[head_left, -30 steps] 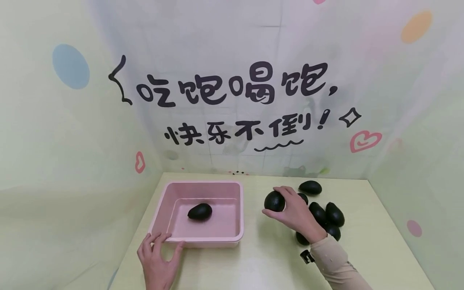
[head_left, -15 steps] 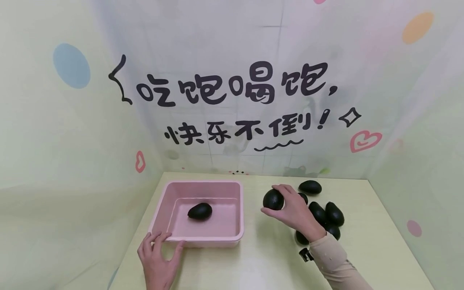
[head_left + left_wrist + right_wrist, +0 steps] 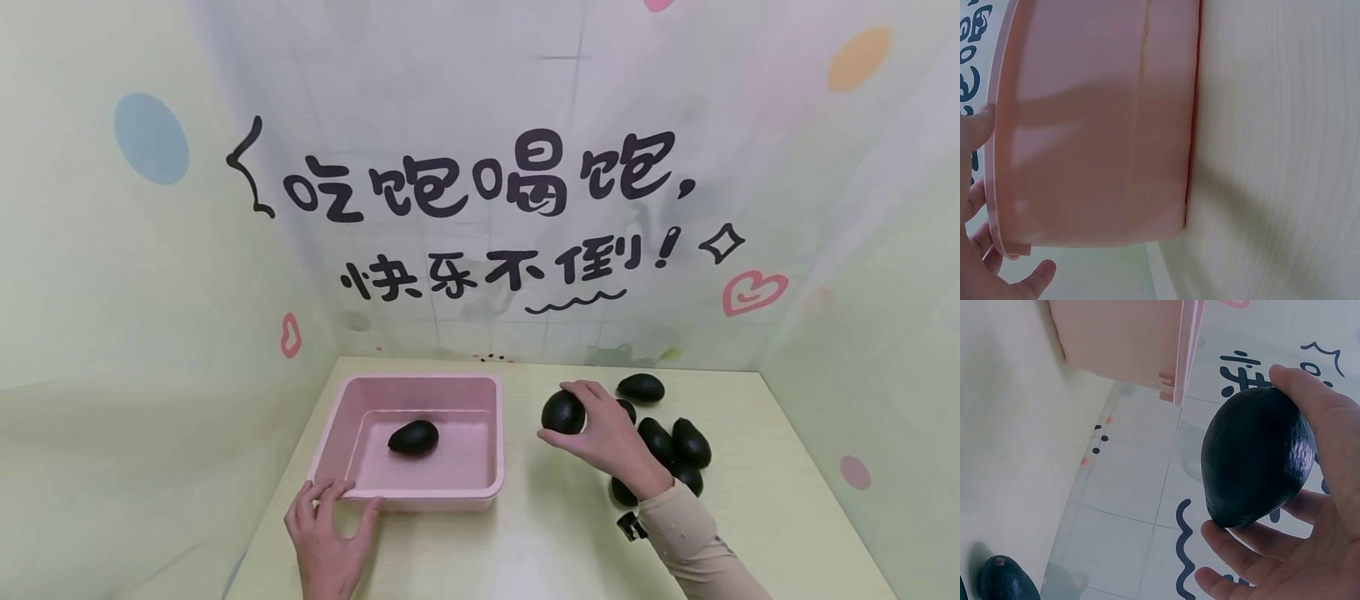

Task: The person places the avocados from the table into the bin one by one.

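In the head view, my right hand [image 3: 606, 433] holds a dark avocado [image 3: 563, 412] between thumb and fingers, raised above the table to the right of the pink bin [image 3: 420, 495]. The right wrist view shows this avocado [image 3: 1257, 456] with the thumb on one side and fingers on the other. At the bin's front left corner, my left hand [image 3: 326, 533] grips the rim, its thumb at the front edge and a finger reaching over the top. One avocado [image 3: 414, 437] lies on its side inside the bin.
Several dark avocados lie loosely grouped at the right, among them one at the back [image 3: 641, 388] and one at the group's right side [image 3: 691, 442]; my right forearm partly covers others. A printed cloth [image 3: 480, 100] hangs behind and beside the pale table [image 3: 780, 517].
My right hand has shifted slightly left with the avocado in its grip. The left hand and the bin have stayed in place.
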Demonstrator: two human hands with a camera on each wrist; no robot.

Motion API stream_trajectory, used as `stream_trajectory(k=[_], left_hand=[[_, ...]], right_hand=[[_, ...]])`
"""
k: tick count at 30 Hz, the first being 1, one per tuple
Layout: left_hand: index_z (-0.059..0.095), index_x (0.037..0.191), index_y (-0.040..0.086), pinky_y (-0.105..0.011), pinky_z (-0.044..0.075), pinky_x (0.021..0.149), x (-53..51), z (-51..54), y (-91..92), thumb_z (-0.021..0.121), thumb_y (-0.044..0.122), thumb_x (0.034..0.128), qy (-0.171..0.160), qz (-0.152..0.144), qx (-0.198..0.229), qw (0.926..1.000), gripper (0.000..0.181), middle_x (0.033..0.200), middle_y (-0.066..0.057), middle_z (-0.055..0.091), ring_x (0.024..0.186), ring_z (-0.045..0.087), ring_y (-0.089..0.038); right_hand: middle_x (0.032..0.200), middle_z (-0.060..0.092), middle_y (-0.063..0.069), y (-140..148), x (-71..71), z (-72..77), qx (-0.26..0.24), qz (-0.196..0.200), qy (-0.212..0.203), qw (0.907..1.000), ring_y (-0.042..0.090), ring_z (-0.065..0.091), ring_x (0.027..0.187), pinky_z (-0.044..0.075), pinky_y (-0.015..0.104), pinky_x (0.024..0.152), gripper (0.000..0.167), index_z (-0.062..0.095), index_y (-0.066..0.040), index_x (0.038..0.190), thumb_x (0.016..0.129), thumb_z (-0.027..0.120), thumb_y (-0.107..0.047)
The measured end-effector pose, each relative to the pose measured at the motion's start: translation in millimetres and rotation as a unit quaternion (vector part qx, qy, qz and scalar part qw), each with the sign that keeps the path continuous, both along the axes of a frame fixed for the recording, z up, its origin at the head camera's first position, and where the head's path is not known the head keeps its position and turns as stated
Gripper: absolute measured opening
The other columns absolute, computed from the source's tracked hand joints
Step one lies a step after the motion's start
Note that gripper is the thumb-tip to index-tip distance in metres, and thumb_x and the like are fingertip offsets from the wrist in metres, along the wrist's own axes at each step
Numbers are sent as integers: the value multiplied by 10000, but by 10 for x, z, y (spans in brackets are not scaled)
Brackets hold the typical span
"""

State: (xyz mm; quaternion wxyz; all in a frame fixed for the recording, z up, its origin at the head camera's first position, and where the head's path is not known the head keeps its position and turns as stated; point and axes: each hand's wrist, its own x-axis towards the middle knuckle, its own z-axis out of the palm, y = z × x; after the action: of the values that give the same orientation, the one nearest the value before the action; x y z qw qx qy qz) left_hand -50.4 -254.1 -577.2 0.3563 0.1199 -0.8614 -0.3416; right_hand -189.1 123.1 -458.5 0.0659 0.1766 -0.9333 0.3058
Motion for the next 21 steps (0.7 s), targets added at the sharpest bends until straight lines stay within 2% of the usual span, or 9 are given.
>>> stream_trajectory(k=[14,21], left_hand=[[708,1129,47,-688,370,1066,9,15,14,938,151,744,29,19,11,10000,460,1320,-227,556,1422,355,-510],[709,1130,56,-732,379,1065,13,13,13,934,150,743,26,-1,11,10000,458,1324,-221,560,1424,357,-506]], right_hand=[[1464,616,158,-55,11,66,-57,84,72,9999,362,640,1305,591,563,1038,828,617,-96,1461,815,877,-543],[1453,622,142,-72,7,75,-88,111,140,9998,342,651,1290,598,544,1034,819,622,-105,1455,809,881,-538]])
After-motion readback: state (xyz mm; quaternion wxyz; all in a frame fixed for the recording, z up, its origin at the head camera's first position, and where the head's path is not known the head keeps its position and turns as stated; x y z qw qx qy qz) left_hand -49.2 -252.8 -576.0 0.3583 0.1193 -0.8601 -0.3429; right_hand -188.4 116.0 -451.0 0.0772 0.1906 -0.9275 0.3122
